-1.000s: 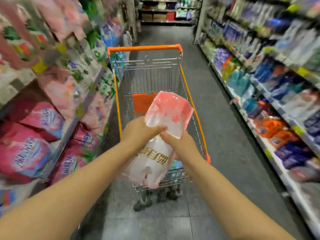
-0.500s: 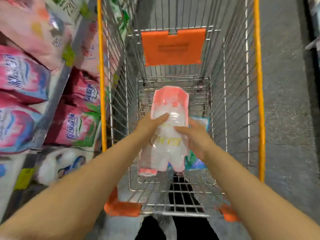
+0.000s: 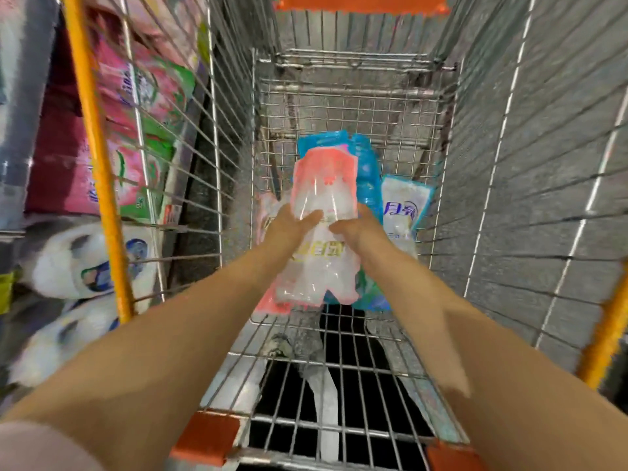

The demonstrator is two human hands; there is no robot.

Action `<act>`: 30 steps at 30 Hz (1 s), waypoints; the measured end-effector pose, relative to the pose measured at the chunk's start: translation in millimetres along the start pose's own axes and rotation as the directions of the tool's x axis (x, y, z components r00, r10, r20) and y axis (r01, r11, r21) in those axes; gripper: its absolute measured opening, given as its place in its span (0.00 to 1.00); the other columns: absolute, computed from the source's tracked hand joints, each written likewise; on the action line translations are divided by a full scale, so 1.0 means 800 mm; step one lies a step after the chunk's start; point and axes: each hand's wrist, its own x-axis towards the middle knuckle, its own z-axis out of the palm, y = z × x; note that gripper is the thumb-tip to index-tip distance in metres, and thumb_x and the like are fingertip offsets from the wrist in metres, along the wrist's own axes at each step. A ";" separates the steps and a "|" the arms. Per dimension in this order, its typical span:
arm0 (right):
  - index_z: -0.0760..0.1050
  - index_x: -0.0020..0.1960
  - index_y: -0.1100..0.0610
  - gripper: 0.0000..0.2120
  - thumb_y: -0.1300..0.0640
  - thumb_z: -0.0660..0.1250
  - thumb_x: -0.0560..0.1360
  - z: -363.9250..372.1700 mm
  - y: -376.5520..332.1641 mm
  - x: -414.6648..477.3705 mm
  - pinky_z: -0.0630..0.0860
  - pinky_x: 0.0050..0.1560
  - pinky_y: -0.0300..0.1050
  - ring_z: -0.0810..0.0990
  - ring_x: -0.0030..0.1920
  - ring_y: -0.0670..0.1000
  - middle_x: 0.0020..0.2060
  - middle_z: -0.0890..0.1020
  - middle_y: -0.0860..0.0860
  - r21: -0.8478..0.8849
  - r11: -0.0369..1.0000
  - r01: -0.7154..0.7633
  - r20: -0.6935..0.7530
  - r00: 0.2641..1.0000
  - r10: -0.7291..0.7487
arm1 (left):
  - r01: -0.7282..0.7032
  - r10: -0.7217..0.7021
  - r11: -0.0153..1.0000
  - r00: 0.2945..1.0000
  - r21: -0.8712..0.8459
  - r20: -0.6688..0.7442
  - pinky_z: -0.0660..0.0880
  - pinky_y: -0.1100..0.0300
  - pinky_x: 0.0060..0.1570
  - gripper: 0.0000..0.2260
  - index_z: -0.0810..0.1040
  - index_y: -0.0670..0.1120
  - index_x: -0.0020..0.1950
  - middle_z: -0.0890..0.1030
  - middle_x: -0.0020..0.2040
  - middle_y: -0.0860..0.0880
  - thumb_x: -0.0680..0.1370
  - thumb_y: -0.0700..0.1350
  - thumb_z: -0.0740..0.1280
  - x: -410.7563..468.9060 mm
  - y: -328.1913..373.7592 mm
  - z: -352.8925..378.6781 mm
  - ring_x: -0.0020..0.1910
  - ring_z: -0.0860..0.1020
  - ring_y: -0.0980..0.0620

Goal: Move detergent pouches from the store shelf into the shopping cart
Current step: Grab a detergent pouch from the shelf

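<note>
Pink-topped pouch (image 3: pixel 324 198) gripped between left hand (image 3: pixel 289 224) and right hand (image 3: pixel 362 229), fingers pressed on it; low inside wire cart (image 3: pixel 353 86), over blue pouches (image 3: pixel 367 171). Yellow lettering unreadable; shelf bags (image 3: pixel 136 137) left.

Wire shopping cart (image 3: pixel 482 137), orange-railed, seen from above: on its mesh floor lie blue detergent pouches (image 3: pixel 365 171), a white-and-blue pouch (image 3: pixel 402 205) to the right, a pink-edged one (image 3: pixel 266 212) peeking out at left, all overlapping.

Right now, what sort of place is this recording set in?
Most likely a supermarket aisle: a wire shopping cart with orange trim, a store shelf packed with pink and green detergent bags, and both hands lowering a pink-and-clear detergent pouch into the cart.
</note>
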 end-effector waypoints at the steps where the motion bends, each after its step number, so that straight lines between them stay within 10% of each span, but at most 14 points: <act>1: 0.70 0.64 0.57 0.24 0.67 0.67 0.69 0.002 -0.002 0.000 0.76 0.58 0.57 0.79 0.55 0.61 0.53 0.79 0.59 -0.039 0.999 0.007 -0.007 1.000 -0.007 | 0.015 -0.015 1.000 1.000 0.019 -0.021 0.76 0.54 0.51 0.23 0.73 0.43 0.64 0.80 0.55 0.42 0.73 0.51 0.71 -0.001 0.001 0.001 0.53 0.80 0.43; 8: 0.69 0.64 0.59 0.20 0.65 0.65 0.73 0.006 -0.006 -0.033 0.71 0.50 0.41 0.77 0.53 0.54 0.51 0.77 0.55 -0.224 0.968 0.113 0.001 0.993 -0.115 | 0.045 -0.017 0.947 0.996 0.318 -0.091 0.68 0.60 0.47 0.21 0.67 0.41 0.67 0.75 0.62 0.43 0.76 0.46 0.66 -0.025 -0.003 -0.016 0.59 0.74 0.44; 12: 0.66 0.67 0.57 0.22 0.65 0.64 0.74 0.018 0.009 -0.071 0.67 0.26 0.28 0.73 0.36 0.48 0.45 0.75 0.53 -0.161 0.977 0.143 -0.005 0.989 -0.146 | -0.006 0.034 0.928 0.997 0.372 -0.070 0.68 0.62 0.50 0.21 0.70 0.42 0.68 0.74 0.64 0.43 0.76 0.46 0.66 -0.062 -0.013 -0.028 0.60 0.75 0.45; 16: 0.73 0.43 0.55 0.05 0.65 0.65 0.73 0.044 0.025 -0.126 0.66 0.35 0.36 0.72 0.36 0.47 0.38 0.74 0.53 -0.020 0.981 0.192 0.014 0.981 -0.191 | -0.173 0.204 0.917 0.978 0.359 -0.051 0.74 0.57 0.55 0.11 0.79 0.45 0.57 0.82 0.53 0.44 0.75 0.44 0.66 -0.115 -0.015 -0.034 0.54 0.79 0.46; 19: 0.70 0.34 0.52 0.11 0.64 0.65 0.72 0.059 0.029 -0.172 0.67 0.33 0.38 0.74 0.34 0.48 0.30 0.74 0.48 0.024 0.955 0.294 -0.050 0.955 -0.293 | -0.300 0.322 0.927 0.944 0.224 -0.067 0.74 0.60 0.45 0.09 0.80 0.43 0.51 0.83 0.44 0.43 0.75 0.39 0.62 -0.169 -0.014 -0.046 0.45 0.81 0.47; 30: 0.75 0.44 0.55 0.08 0.67 0.63 0.73 0.094 0.010 -0.452 0.69 0.29 0.34 0.73 0.31 0.45 0.32 0.75 0.48 0.063 0.608 0.791 -0.186 0.608 -0.772 | -0.787 0.806 0.590 0.567 0.178 -0.166 0.67 0.73 0.34 0.11 0.75 0.50 0.36 0.75 0.30 0.56 0.77 0.40 0.63 -0.462 0.025 -0.142 0.27 0.72 0.68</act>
